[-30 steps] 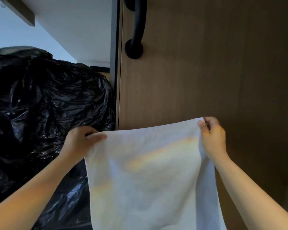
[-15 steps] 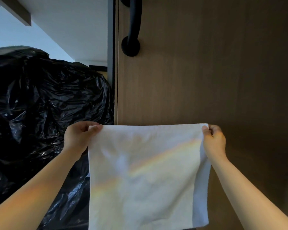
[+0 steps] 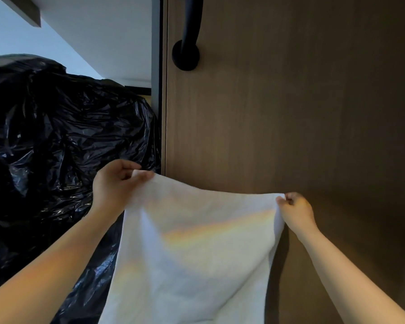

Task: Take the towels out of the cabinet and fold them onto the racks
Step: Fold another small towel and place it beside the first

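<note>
A crumpled black plastic bag (image 3: pixel 56 136) is seen at the far left, behind and to the left of the left hand (image 3: pixel 114 185). The left hand is raised with its fingers curled, and the upper left corner of a white towel (image 3: pixel 192 249) is pinched between its thumb and fingers. High above that hand and a little to its right, a black handle (image 3: pixel 187 43) is fixed to a brown wooden cabinet door (image 3: pixel 302 113). The towel is held in the air between the two hands, in front of the door; its top edge slopes down towards the right hand, and the cloth hangs below both hands to the bottom of the view. The upper right corner is pinched by the right hand (image 3: pixel 295 211), which is held lower than the left. The door is shown closed behind and to the right of that hand.
</note>
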A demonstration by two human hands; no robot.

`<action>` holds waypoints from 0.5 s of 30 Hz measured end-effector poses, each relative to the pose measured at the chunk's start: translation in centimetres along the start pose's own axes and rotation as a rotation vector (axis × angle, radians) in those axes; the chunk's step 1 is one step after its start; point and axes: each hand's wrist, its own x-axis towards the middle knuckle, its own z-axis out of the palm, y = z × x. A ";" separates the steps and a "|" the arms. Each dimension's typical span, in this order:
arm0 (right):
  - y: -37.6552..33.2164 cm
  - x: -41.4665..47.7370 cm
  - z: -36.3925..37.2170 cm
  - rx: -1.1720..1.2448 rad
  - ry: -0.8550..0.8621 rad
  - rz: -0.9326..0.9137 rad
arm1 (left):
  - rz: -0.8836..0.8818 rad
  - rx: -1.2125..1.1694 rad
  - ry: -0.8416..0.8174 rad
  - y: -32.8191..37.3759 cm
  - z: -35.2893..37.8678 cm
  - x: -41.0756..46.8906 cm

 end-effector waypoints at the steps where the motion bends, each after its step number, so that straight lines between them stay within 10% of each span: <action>1: 0.4 -0.1 0.3 -0.028 -0.004 0.013 | 0.005 -0.007 -0.022 0.2 0.2 -0.2; 15: -7.0 -8.5 4.4 0.205 -0.430 -0.445 | 0.108 0.001 -0.370 3.0 4.9 -3.6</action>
